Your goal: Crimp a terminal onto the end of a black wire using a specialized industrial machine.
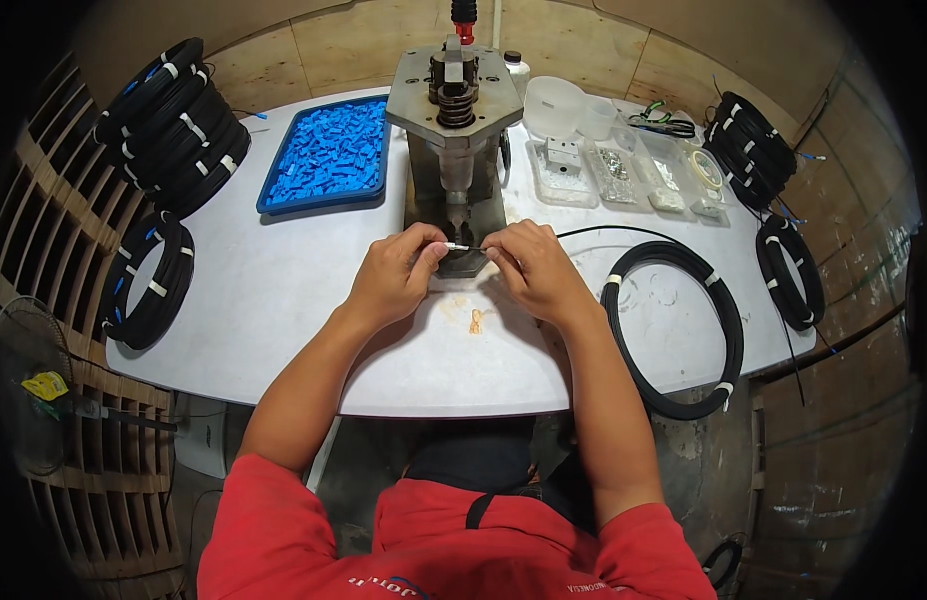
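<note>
Between my two hands, just in front of the crimping press [456, 160], a small white and silver connector [457, 246] lies level. My left hand [398, 268] pinches its left end between thumb and fingers. On the other side, my right hand [531, 268] grips the thin black cable [603, 229] close to the connector. From there the cable runs right into a coil of black cable [723, 300], bound with white ties, flat on the table. Just behind the connector stands the press's lower tooling [457, 215]; whether the connector touches it, I cannot tell.
A blue tray [323, 205] heaped with small blue parts stands left of the press. Clear boxes [563, 190] of small metal pieces sit to the right, near green-handled pliers [655, 112]. Stacked cable coils [178, 130] line both table sides. Orange scraps [475, 321] lie near me.
</note>
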Tool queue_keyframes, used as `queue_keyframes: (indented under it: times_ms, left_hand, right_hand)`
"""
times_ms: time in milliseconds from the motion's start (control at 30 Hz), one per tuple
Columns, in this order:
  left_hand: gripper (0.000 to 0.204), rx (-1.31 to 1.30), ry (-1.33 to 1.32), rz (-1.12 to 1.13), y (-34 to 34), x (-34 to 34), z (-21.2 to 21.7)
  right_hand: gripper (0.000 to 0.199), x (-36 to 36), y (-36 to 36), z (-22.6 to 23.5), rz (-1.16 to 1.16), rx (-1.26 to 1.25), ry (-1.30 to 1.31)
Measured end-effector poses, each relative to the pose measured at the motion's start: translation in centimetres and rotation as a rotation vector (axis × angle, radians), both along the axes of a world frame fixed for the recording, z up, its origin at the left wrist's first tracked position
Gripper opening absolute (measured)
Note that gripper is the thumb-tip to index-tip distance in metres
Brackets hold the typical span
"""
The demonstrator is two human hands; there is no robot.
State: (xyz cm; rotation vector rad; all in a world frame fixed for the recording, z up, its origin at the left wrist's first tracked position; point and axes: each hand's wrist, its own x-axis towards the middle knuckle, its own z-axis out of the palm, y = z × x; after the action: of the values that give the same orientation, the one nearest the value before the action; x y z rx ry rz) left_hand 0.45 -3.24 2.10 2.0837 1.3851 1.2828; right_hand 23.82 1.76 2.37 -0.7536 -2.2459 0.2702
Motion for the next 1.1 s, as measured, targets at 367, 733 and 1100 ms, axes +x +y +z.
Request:
queue_keyframes:
  times_ms: [367, 733, 1100]
  left_hand:
    - [0.019, -0.043, -0.108, -0.023, -0.2, -0.1, 0.2]
    - [0.017, 0.356, 0.186, -0.107, 0.5, -0.3, 0.2]
    - [0.009, 0.215, 0.116, 0.020, 0.0, 0.1, 0.2]
  right_hand:
    - [0.010, -0.5, -0.3, -0.2, 0.053, -0.057, 0.054]
    - [0.012, -0.6, -0.5, -0.1, 0.029, -0.082, 0.025]
    - [0.014, -1.0, -0.7, 0.1, -0.057, -0.053, 0.183]
